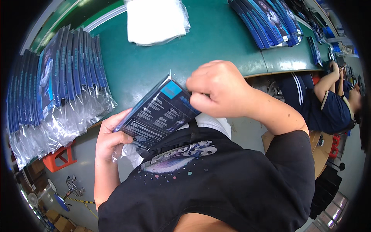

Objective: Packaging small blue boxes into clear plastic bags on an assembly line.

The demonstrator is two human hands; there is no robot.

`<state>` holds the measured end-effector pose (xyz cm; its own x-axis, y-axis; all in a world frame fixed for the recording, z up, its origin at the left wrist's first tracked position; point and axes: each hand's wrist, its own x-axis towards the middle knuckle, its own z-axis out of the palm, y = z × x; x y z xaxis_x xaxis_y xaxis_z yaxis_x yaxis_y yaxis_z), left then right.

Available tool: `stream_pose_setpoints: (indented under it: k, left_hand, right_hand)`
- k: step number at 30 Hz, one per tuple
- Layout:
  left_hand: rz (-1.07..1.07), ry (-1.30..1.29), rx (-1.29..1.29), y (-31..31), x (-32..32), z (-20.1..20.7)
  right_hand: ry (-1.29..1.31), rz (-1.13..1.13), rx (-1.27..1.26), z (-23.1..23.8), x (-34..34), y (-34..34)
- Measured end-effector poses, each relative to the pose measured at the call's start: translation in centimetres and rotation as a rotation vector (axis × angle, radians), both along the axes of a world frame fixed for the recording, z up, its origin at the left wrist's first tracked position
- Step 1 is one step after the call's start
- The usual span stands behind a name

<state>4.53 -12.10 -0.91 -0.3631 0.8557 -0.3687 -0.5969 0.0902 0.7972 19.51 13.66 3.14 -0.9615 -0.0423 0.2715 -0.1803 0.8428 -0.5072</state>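
A flat dark blue box, printed in white with a light blue patch at one corner, is held tilted in front of my body. Clear plastic shows at its lower left end, next to my left hand. That hand grips this end, thumb on the printed face and the other fingers behind. My right hand is closed at the box's upper right edge, its fingers curled. What its fingertips pinch, if anything, is hidden behind the knuckles.
Many similar boxes in clear bags stand in a row at the left of the green table. A pile of white plastic bags lies at the far middle, more blue boxes at the far right. A co-worker is to the right.
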Motion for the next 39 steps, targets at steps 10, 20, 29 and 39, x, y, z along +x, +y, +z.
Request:
stream_pose_setpoints:
  k: [10,20,29,39]
  left_hand:
    - [0.007,-0.026,-0.06,0.5,1.2,0.0]
    - [0.144,0.263,-0.09,0.5,0.5,2.4]
    - [1.014,1.425,0.235,2.3,-0.5,12.5]
    - [0.483,2.063,-0.686,2.1,-6.3,10.0]
  right_hand:
    - [0.223,-0.275,-0.191,-4.2,1.5,-0.3]
    - [0.046,-0.124,-0.606,-1.9,1.6,0.6]
    - [0.213,-0.369,-0.812,-2.2,1.4,1.6]
    - [0.22,-0.365,-0.811,-1.3,2.2,2.7]
